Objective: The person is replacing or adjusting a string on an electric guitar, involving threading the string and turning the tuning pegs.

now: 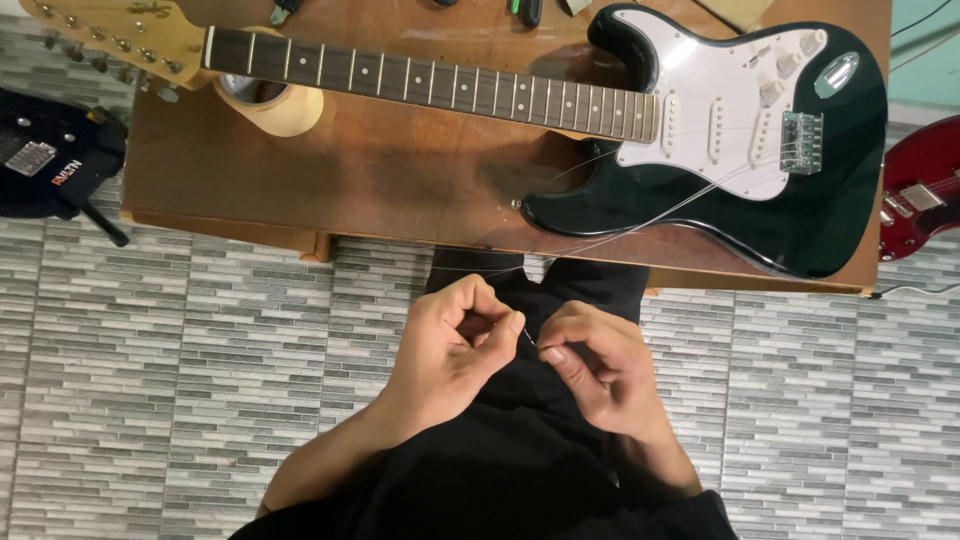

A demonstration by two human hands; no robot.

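Note:
A black electric guitar (830, 215) with a white pickguard lies on a wooden table (400, 180), its dark fretboard (430, 85) running left to a pale headstock (110, 35). A thin guitar string (640, 215) trails loose from the bridge (800, 140) over the table's edge down to my hands. My left hand (450, 350) and my right hand (600, 365) meet in front of my lap, both pinching the end of the string between thumb and finger.
A roll of tan tape (275, 105) props the guitar neck. A black bag (50, 150) sits on the tiled floor at left. A red guitar (920, 195) shows at the right edge. Small tools lie at the table's far edge.

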